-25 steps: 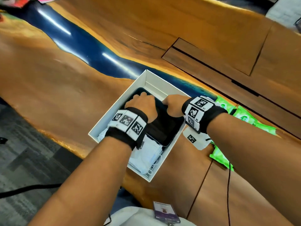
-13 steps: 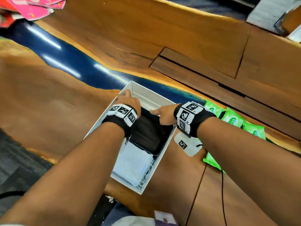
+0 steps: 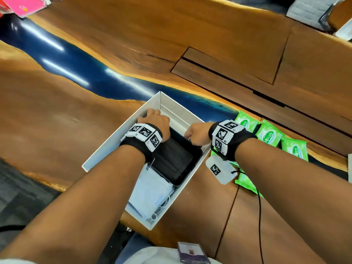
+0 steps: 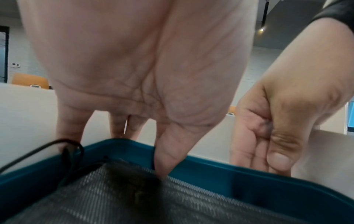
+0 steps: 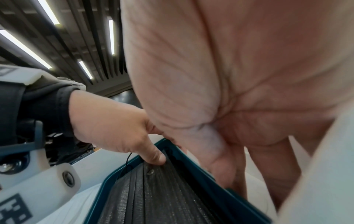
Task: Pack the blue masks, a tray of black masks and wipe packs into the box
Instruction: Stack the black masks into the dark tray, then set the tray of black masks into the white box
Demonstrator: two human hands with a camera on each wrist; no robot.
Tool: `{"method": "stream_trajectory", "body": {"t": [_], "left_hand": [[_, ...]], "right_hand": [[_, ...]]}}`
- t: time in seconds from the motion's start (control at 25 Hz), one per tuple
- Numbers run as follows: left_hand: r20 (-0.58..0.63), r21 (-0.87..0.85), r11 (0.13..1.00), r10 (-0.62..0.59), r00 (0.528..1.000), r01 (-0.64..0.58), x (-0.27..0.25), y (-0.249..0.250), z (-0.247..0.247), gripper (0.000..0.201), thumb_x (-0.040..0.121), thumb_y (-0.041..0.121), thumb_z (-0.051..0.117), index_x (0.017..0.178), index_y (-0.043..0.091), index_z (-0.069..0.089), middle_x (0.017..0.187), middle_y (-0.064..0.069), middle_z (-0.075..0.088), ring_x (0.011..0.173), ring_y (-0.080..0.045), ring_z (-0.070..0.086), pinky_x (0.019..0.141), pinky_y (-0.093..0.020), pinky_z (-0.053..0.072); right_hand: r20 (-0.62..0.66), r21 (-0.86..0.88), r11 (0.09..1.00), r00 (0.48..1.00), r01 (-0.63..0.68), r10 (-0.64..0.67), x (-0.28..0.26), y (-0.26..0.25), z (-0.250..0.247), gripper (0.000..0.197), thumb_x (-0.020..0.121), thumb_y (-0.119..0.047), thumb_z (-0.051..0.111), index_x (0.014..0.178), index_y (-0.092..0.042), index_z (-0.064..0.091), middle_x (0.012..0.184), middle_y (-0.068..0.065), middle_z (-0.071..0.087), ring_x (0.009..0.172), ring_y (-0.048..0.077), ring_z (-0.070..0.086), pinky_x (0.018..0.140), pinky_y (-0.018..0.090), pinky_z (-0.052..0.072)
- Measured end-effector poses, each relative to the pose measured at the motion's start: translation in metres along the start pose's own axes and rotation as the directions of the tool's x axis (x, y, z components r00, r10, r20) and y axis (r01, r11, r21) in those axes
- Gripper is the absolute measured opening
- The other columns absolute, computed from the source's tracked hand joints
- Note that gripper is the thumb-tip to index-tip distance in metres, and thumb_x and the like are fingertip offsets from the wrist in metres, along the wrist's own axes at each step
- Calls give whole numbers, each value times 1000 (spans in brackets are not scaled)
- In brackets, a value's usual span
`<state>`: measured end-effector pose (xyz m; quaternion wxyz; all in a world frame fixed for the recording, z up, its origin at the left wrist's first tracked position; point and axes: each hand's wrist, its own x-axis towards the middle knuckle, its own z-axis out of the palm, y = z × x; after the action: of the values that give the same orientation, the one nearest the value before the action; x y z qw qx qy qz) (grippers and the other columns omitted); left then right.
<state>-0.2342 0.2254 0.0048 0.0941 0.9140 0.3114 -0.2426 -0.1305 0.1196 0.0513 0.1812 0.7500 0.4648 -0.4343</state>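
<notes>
An open white box [image 3: 108,149] lies on the wooden table. Blue masks [image 3: 150,195] fill its near end. A dark teal tray [image 3: 179,161] of black masks [image 4: 134,197] lies over them in the far part. My left hand [image 3: 156,121] grips the tray's far left rim [image 4: 229,174], thumb [image 4: 166,159] inside on the masks and fingers outside. My right hand [image 3: 198,134] holds the far right rim [image 5: 210,175], its fingers down between tray and box wall. Green wipe packs [image 3: 268,136] lie on the table to the right of the box.
A glossy blue strip [image 3: 76,60] runs across the table beyond the box. Pink packets [image 3: 24,4] sit at the far left, a grey item [image 3: 308,10] at the far right. A white marker tag [image 3: 219,168] and black cable hang under my right wrist.
Both hands have moved from the top of the tray to its far rim. The left hand has gone furthest, toward the box's far left wall. The tray sits lower in the box.
</notes>
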Motion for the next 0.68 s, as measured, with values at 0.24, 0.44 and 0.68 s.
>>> {"method": "stream_trajectory", "body": {"t": [0.24,0.44,0.68], "left_hand": [[38,-50,998,25,999,-23,9,-4,-12,43,91,16,47,133,10,55,138,-15,48,130,-32,42,111,-39,35],[39,127,992,21,999,-25,6,4,-4,45,92,22,42,136,22,50,138,-10,45,135,-29,34,105,-51,37],[84,195,980,17,996,-33,7,20,-13,49,91,24,41,140,24,46,145,-7,42,140,-29,30,106,-55,34]], "right_hand": [[-53,80,997,999,2,2,-2,4,1,51,93,-1,38,133,-22,60,134,-2,58,121,24,54,104,36,46],[-83,87,996,996,-11,18,5,4,6,37,92,-3,40,121,-2,63,122,14,63,101,27,59,84,33,51],[-351,204,971,935,122,-44,-7,28,18,36,88,-6,46,119,-6,65,125,14,63,114,33,59,97,45,51]]}}
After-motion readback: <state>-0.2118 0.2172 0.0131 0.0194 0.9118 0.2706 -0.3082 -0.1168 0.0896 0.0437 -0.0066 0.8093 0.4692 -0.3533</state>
